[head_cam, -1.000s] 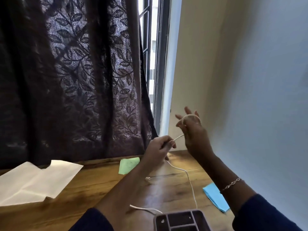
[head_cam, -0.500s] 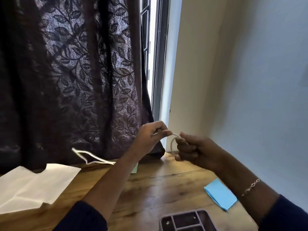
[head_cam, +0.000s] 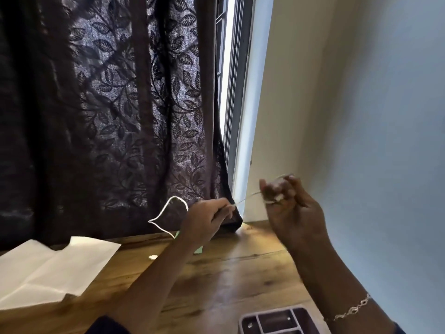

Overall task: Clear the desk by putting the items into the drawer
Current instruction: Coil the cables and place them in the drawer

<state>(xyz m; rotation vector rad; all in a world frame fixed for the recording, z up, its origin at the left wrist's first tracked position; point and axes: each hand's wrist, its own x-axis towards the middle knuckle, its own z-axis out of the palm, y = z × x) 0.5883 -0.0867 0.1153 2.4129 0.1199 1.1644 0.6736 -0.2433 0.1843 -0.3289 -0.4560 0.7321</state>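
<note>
White cord [head_cam: 245, 200]: stretching taut left of right hand [head_cam: 289, 208], looping round its curled fingers; left hand [head_cam: 207, 220] pinching it.

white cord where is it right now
Head view, centre: the white cord is held above the wooden desk, stretched between the left hand and the right hand, its loose end looping left before the dark curtain.

Thin white cord [head_cam: 150, 221] — stretched taut from left hand [head_cam: 207, 220] to right hand [head_cam: 293, 213], free tail curling mid-air.
</note>
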